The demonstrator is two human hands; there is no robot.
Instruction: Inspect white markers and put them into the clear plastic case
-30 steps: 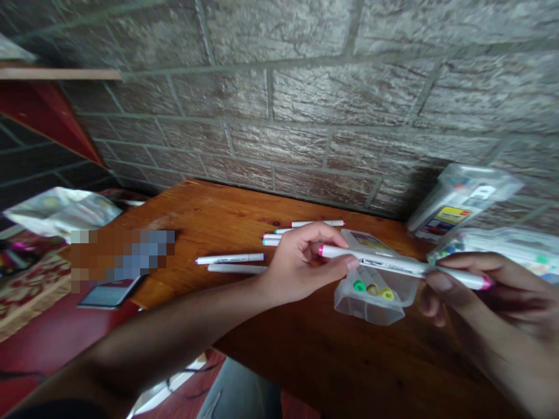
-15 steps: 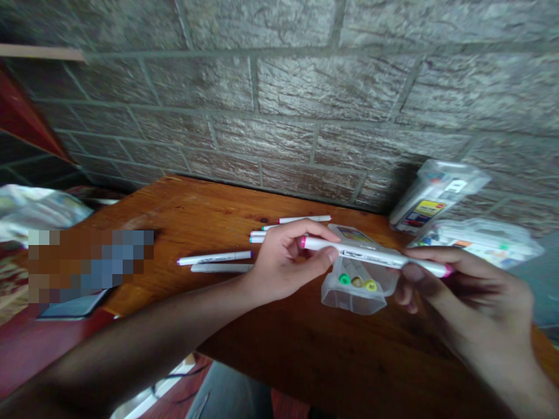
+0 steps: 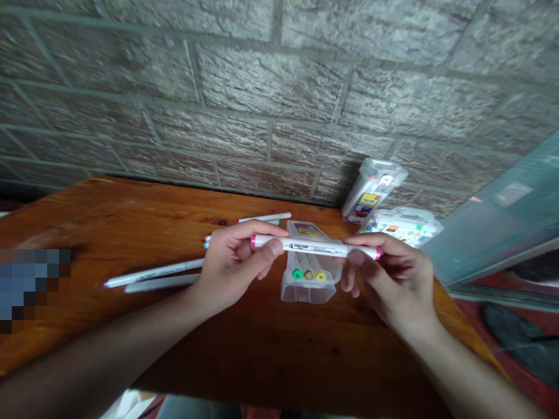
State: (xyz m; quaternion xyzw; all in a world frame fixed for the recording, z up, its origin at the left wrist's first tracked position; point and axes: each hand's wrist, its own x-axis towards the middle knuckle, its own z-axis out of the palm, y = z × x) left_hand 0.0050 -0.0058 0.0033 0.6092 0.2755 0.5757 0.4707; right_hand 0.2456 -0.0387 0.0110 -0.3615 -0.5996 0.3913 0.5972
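A white marker (image 3: 312, 247) with pink ends is held level between my two hands, printed side facing me. My left hand (image 3: 236, 256) pinches it near its left end. The fingers of my right hand (image 3: 393, 276) are closed on it near the right end. Just beyond and below the marker stands a clear plastic case (image 3: 308, 291), partly covered by it. Inside the case lie markers with green, brown and yellow ends (image 3: 308, 274). Several loose white markers (image 3: 157, 272) lie on the table left of and behind my left hand, some partly hidden by it.
At the back right, a tall clear marker case (image 3: 371, 192) leans by the stone-block wall (image 3: 271, 87). A second clear case (image 3: 404, 227) with coloured contents is beside it. The wooden table (image 3: 244, 349) extends under my hands. A glass panel (image 3: 502, 203) rises at the right.
My view has turned to the right, so the table, cases and hands appear further left. Both hands keep hold of the marker, which looks more level now.
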